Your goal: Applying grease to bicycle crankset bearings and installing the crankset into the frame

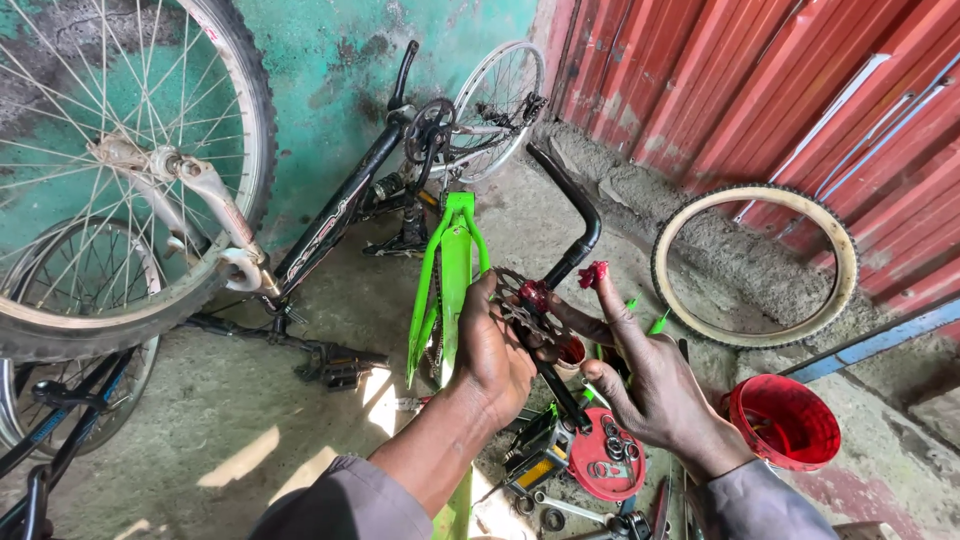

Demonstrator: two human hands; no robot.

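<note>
My left hand [495, 350] grips a toothed chainring [528, 305] with its black crank arm [570, 215], held up in the middle of the view. Red grease coats the chainring's hub. My right hand [655, 385] is raised just right of it, fingers spread, with a blob of red grease [593, 273] on the tip of the index finger close to the crank. A bright green bicycle frame [450, 265] lies on the concrete floor behind my left hand.
A red grease tub [785, 420] stands at the right, and its red lid [605, 455] holding small metal parts lies below my hands beside a pedal and wrenches. A loose tyre [755, 265] leans against the red corrugated wall. A black bicycle [340, 215] and wheels [130, 170] fill the left.
</note>
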